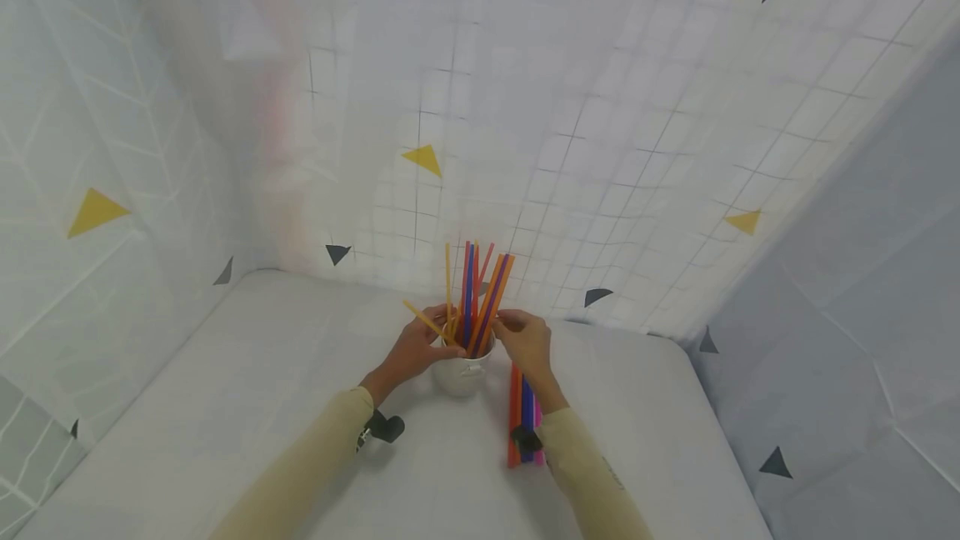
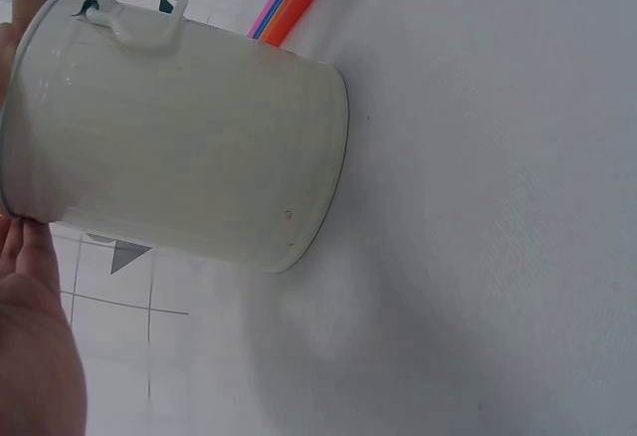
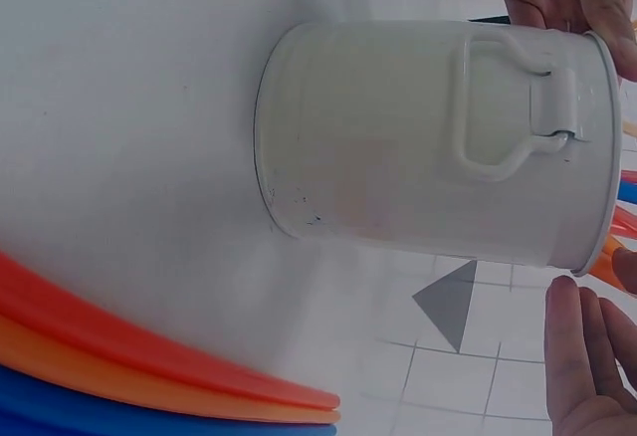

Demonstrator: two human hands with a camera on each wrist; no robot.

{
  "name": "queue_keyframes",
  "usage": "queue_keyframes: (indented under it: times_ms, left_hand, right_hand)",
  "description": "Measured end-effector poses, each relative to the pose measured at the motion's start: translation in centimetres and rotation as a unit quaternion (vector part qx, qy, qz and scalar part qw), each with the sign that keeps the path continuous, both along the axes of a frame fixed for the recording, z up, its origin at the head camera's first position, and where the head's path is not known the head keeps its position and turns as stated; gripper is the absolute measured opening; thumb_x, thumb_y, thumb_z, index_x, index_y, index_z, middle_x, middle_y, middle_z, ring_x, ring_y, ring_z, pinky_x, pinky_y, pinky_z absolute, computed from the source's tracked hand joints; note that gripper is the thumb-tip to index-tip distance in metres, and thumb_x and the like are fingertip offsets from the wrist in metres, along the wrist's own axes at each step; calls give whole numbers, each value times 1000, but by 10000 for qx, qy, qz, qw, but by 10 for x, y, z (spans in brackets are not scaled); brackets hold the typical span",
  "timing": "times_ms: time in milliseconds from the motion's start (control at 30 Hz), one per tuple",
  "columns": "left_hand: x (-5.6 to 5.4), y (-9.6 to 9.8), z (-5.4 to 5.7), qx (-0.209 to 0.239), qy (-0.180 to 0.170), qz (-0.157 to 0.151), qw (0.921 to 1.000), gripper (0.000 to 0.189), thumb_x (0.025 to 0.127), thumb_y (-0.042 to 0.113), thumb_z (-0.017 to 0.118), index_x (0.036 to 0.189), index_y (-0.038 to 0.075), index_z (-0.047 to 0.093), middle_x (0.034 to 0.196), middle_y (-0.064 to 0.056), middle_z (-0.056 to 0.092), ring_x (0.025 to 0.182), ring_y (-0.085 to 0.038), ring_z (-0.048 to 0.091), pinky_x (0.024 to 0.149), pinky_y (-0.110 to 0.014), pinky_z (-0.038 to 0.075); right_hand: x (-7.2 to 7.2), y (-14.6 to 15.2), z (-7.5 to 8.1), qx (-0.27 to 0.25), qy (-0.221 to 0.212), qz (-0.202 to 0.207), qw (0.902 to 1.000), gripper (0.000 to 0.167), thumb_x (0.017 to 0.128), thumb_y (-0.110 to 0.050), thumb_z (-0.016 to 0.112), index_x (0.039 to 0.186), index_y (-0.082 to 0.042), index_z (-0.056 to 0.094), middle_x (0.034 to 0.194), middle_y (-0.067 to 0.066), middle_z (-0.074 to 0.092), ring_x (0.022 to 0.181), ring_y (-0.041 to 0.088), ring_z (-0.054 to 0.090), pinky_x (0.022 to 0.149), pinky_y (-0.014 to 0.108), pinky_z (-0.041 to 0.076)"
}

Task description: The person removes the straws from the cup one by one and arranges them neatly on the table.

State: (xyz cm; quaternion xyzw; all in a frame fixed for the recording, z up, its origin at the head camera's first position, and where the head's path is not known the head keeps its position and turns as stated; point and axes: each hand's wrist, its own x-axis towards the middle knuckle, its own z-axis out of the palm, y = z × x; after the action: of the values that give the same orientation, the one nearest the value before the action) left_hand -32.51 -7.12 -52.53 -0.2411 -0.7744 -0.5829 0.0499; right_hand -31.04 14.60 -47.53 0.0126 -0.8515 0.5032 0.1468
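Pot (image 1: 453, 377): stands upright on the white table (image 1: 300, 365), the landmark for the rest, its mouth crowded with coloured sticks.
Left hand (image 1: 411, 352): at the pot's left, curved about the rim, thumb along the near edge and fingers at the far side; it holds the pot.
Right hand (image 1: 528, 342): at the pot's right, fingertips by the rim, thumb close to the orange sticks (image 1: 504, 282); I cannot tell whether it pinches one.
Sticks inside: red and blue sticks (image 1: 470, 277) rise from the pot's middle; the orange ones, with purple between, lean over its right rim.
Yellow sticks: one (image 1: 448, 269) rises nearly straight at the pot's left; another (image 1: 423, 320) slants low past the left rim.
Spare sticks (image 1: 527, 415): red, orange, blue and pink, lying side by side on the table, right of the pot and nearer the person.
Good handling: best to steady the pot with the left hand while the right adjusts sticks by light touches, so the base sits flat.
Likely trouble: the slanting yellow stick may snag the left fingers; a hard sideways push could tip the pot.
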Motion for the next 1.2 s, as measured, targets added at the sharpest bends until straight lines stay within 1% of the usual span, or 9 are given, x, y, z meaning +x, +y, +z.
queue_keyframes:
  times_ms: [67,200,300,533,633,767,967,1133,1200]
  left_hand:
    - [0,0,0,20,10,-30,10000,78,77,25,84,144,10,45,144,0,49,132,-19,47,104,-36,42]
    - [0,0,0,16,27,-43,10000,76,77,23,84,143,14,47,143,2,49,132,-19,47,104,-36,42]
    - [0,0,0,21,33,-30,10000,76,78,21,84,143,16,47,143,2,49,132,-19,47,104,-36,42]
    - [-1,0,0,-27,114,-72,9999,78,78,24,83,144,9,44,144,-2,49,133,-21,47,104,-37,42]
    - [0,0,1,-26,145,-104,9998,79,78,25,83,144,8,44,143,-3,49,132,-21,47,104,-36,42]
    - [0,0,1,-1,165,-109,9998,79,78,23,83,144,7,43,143,-4,49,132,-22,47,104,-36,42]
    - [1,2,2,-52,123,-26,9999,79,78,23,83,144,6,44,141,-3,51,130,-20,49,104,-36,42]
    - [1,2,2,-66,68,26,10000,78,77,23,83,143,8,45,140,-1,51,130,-18,49,104,-35,42]
    - [1,2,2,-45,20,26,10000,76,77,23,84,143,12,46,140,3,52,130,-14,49,104,-32,42]
  right_hand:
    - [0,-1,-1,18,28,28,10000,21,87,-20,75,104,-9,74,93,3,73,80,16,70,73,33,59]
    - [-2,-1,-4,89,61,3,9999,23,86,-21,76,104,-8,74,95,5,73,85,18,70,77,34,58]
    - [-4,-2,-6,152,-11,-58,9999,25,84,-24,78,103,-9,74,96,4,73,88,18,69,79,34,58]
    - [-4,-4,-7,209,-100,-166,9996,26,83,-27,80,102,-11,75,95,2,74,88,18,70,80,35,57]
    - [-4,-5,-6,167,-68,-148,9997,24,83,-25,80,101,-10,75,94,2,74,88,19,70,80,36,57]
    - [-4,-7,-6,202,3,-113,9997,22,84,-24,78,101,-10,75,93,2,74,87,18,69,81,36,57]
    - [-4,-7,-7,198,113,-125,9997,21,84,-22,78,100,-10,75,93,2,74,86,17,69,81,35,57]
    - [-4,-7,-5,193,151,-136,9996,19,84,-22,78,99,-11,75,92,2,74,86,17,69,81,36,57]
    - [-3,-7,-4,196,189,-156,9995,19,84,-21,78,99,-11,75,92,3,74,86,18,69,81,37,57]
